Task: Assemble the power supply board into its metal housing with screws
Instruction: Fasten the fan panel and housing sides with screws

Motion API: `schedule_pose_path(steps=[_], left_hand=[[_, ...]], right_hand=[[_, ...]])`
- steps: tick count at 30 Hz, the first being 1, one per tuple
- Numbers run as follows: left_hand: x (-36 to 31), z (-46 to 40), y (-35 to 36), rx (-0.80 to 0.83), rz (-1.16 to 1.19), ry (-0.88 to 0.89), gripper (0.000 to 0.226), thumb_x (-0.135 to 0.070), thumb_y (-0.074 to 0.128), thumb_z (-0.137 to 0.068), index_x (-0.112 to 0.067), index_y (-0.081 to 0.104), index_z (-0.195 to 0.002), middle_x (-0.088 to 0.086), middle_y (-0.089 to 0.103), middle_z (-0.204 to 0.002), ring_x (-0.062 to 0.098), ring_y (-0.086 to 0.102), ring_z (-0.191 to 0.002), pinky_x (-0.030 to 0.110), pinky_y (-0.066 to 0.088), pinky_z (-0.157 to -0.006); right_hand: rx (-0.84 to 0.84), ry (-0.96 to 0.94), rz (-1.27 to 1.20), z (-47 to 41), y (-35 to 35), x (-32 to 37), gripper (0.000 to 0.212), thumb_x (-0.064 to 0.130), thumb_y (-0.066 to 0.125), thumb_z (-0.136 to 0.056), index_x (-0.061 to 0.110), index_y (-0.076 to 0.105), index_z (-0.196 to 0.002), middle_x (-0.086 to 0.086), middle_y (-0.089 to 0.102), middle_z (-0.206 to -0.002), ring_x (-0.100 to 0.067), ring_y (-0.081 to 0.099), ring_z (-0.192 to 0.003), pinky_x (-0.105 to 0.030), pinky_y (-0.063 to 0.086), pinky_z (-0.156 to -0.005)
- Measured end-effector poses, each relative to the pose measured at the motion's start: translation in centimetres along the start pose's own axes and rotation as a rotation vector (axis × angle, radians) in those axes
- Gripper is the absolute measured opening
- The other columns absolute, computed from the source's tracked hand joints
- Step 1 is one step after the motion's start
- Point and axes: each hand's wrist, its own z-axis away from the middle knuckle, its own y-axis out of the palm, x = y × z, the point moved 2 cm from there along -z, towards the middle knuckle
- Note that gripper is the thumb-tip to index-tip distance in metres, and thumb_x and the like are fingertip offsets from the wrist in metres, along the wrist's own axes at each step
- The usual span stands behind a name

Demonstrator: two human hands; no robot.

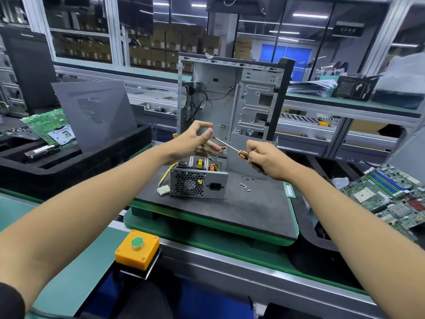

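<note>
My right hand (pixel 268 161) grips the screwdriver (pixel 231 148); my left hand (pixel 195 139), fingers loosely apart, meets its tip. I judge I'm loading a screw; next, down to the power supply (pixel 197 180) below.

power supply (pixel 199 180) on mat (pixel 230 208), screws (pixel 244 186) right

Bare forearms; black sleeve (pixel 9 300) at left elbow.

both arms outstretched; left hand (pixel 198 141) fingers loose — right hand (pixel 266 160) fisted
</note>
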Motion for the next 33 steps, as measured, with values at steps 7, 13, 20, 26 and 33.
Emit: schedule_pose_path(steps=[7, 13, 20, 26, 33], left_hand=[[1.6, 4.1, -2.8, 0.099, -0.550, -0.084, 0.036, -0.062, 0.051, -0.099, -0.030, 0.055, -0.115, -0.005, 0.063, -0.108, -0.002, 0.058, -0.091, 0.023, 0.048, -0.086], [3.0, 6.9, -2.6, 0.200, -0.698, -0.149, 0.032, -0.053, 0.043, -0.105, -0.029, 0.057, -0.121, -0.006, 0.060, -0.117, 0.007, 0.056, -0.111, 0.027, 0.043, -0.096], [3.4, 6.6, -0.5, 0.084, -0.758, -0.050, 0.031, -0.043, 0.043, -0.109, -0.017, 0.060, -0.111, 0.001, 0.061, -0.101, 0.012, 0.056, -0.092, 0.034, 0.043, -0.084], [3.1, 5.3, 2.2, 0.005, -0.787, -0.055, 0.033, -0.044, 0.043, -0.109, -0.016, 0.059, -0.102, 0.005, 0.062, -0.095, 0.025, 0.057, -0.091, 0.041, 0.042, -0.082], [3.1, 4.1, 5.2, -0.136, -0.837, -0.067, 0.030, -0.048, 0.043, -0.108, -0.022, 0.059, -0.107, -0.001, 0.064, -0.102, 0.022, 0.057, -0.097, 0.038, 0.045, -0.085]], right_hand=[[0.019, 0.017, -0.059, 0.5, 0.0, -0.8, 0.010, 0.024, 0.040, -0.079, 0.014, 0.039, -0.078, 0.010, 0.058, -0.056, -0.009, 0.042, -0.046, -0.019, 0.032, -0.043], [0.030, 0.059, -0.020, 1.2, 0.9, -1.3, 0.010, 0.014, 0.043, -0.091, 0.011, 0.043, -0.081, 0.005, 0.057, -0.054, -0.009, 0.045, -0.047, -0.025, 0.032, -0.049], [0.027, 0.048, 0.075, 2.7, 1.7, -0.4, 0.013, 0.020, 0.042, -0.090, 0.013, 0.044, -0.080, 0.003, 0.060, -0.055, -0.010, 0.048, -0.050, -0.028, 0.035, -0.052], [0.018, 0.065, 0.077, 4.5, 1.4, -0.8, 0.016, 0.030, 0.039, -0.083, 0.015, 0.043, -0.079, 0.002, 0.061, -0.056, -0.013, 0.046, -0.051, -0.026, 0.033, -0.049], [0.004, 0.098, 0.052, 6.6, 1.0, -2.5, 0.014, 0.030, 0.039, -0.082, 0.018, 0.043, -0.077, -0.001, 0.062, -0.056, -0.020, 0.041, -0.052, -0.030, 0.032, -0.049]])
